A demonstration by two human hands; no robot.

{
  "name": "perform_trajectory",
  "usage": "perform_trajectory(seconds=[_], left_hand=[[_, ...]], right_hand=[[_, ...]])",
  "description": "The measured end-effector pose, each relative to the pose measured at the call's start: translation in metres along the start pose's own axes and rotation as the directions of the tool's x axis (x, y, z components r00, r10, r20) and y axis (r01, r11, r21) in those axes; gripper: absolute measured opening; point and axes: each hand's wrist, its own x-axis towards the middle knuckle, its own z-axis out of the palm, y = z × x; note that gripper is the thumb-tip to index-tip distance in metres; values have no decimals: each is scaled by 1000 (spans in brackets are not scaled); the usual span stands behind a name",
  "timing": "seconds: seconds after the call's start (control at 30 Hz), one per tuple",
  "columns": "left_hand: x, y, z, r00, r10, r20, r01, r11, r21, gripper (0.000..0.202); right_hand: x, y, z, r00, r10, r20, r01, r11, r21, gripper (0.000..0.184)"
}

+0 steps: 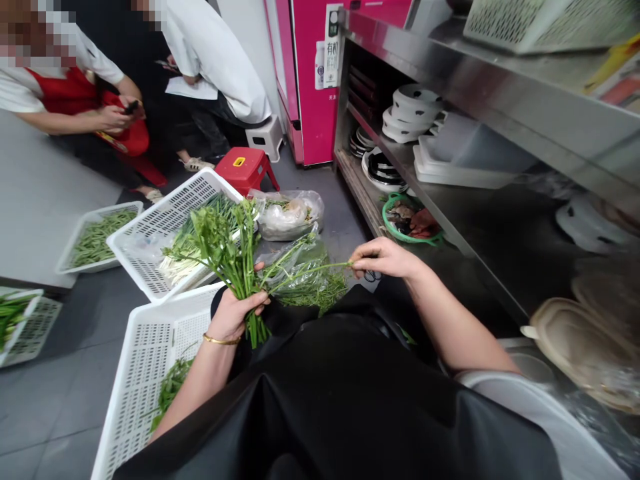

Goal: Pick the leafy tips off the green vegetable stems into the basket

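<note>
Wrapping around a fat bunch of leafy greens (236, 263), the fingers of the left hand (235, 312) are closed tight on the stems. The bunch is over the person's lap, a bit tilted, with soft, crinkly leaves at the top and smooth, round stem ends poking out under the hand. A shiny gold bracelet (221, 341) goes around that wrist.

On the right hand (383, 257), the thumb and finger tips are pinched together on the end of one long, thin green stem (325, 266). It runs across from the right hand toward the bunch, almost straight, like a string.

Under the stem is a thin, crinkly, see-through bag (287, 277) with a messy heap of thin green bits (320, 293). I cannot tell if they are all inside it. Beside the left arm is a hard white basket (131, 373) full of little holes, with more leaves (173, 387) in it. A smooth black apron (350, 387) covers the lap.
</note>
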Motion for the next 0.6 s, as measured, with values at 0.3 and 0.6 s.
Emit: perform_trajectory(seconds=[0.3,0.6], left_hand=[[-2,4,18,999,41,27,-43,994,101,65],[4,-4,18,990,4,141,-11,999,50,65]], right_hand=[[27,27,2,521,129,-844,256,919,299,32],[33,-22,59,916,-308,257,353,317,-880,24]])
